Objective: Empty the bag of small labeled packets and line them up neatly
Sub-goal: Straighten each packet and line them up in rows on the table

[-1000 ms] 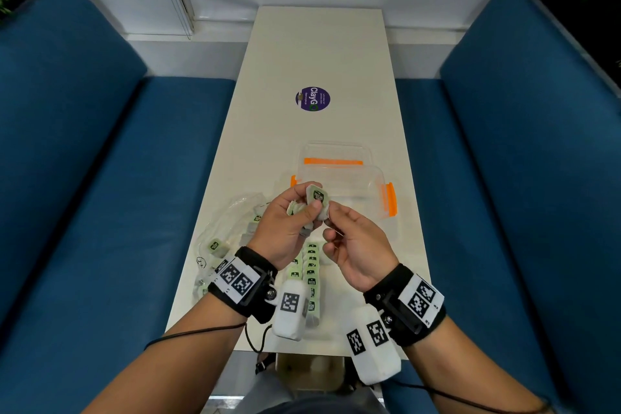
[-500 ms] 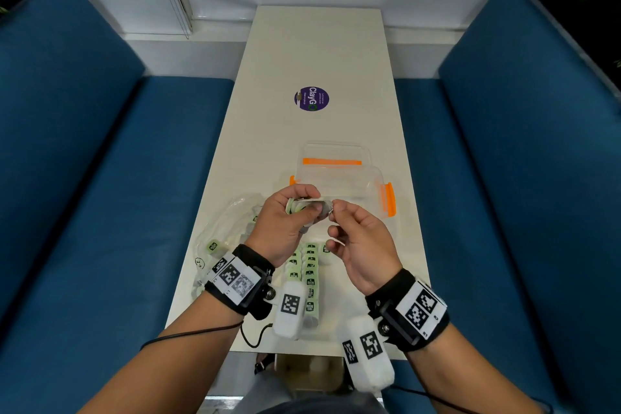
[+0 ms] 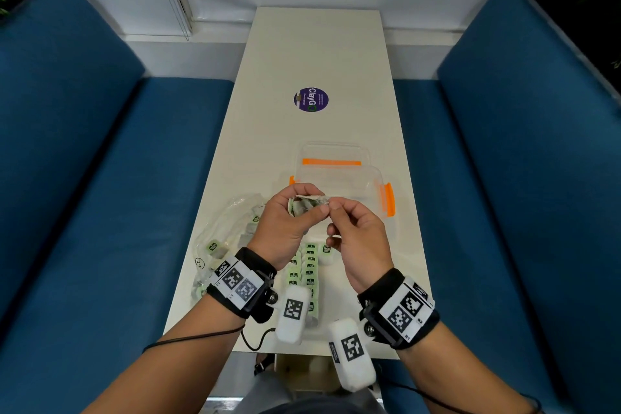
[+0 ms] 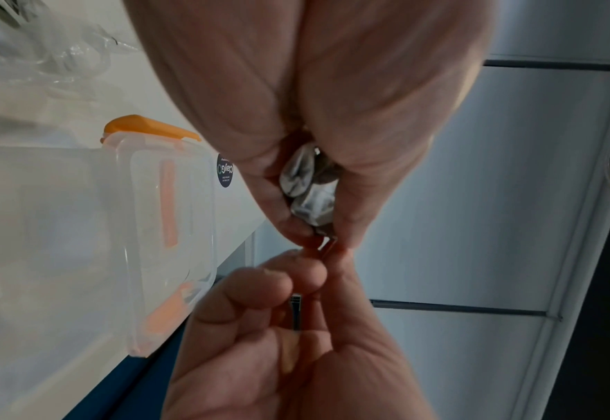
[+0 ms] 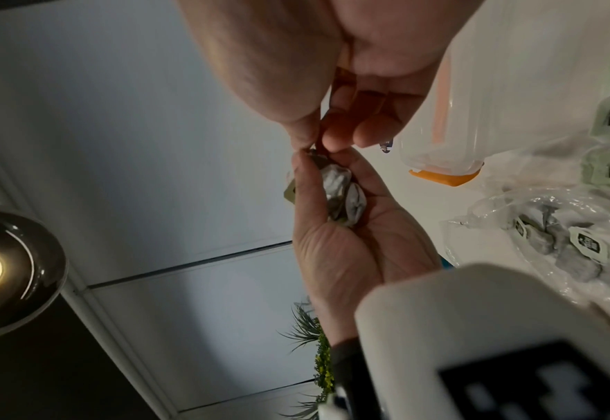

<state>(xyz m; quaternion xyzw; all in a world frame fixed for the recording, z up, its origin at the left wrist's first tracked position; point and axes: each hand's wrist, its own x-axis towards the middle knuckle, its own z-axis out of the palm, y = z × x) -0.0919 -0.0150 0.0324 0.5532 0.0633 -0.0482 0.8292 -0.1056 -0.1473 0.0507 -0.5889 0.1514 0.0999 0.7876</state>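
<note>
My left hand [image 3: 301, 209] is raised above the table and cups a few small silvery packets [image 3: 305, 204] in its curled fingers. They show in the left wrist view as crinkled foil packets [image 4: 307, 186] and in the right wrist view as the same packets [image 5: 342, 193]. My right hand [image 3: 330, 207] meets it from the right and pinches the end of one packet between thumb and forefinger. A clear plastic bag [image 3: 224, 235] with more packets lies on the table to the left. Two neat rows of green-labelled packets [image 3: 308, 270] lie below my hands.
A clear plastic box with orange clips [image 3: 349, 178] stands just beyond my hands, its lid [image 3: 331, 153] behind it. A purple round sticker [image 3: 311, 100] marks the middle of the white table [image 3: 319, 54]. Blue benches flank the table on both sides.
The packet that stood label-up under my left thumb now lies flat in the hand. My right fingers have closed in from a small gap and now pinch its end.
</note>
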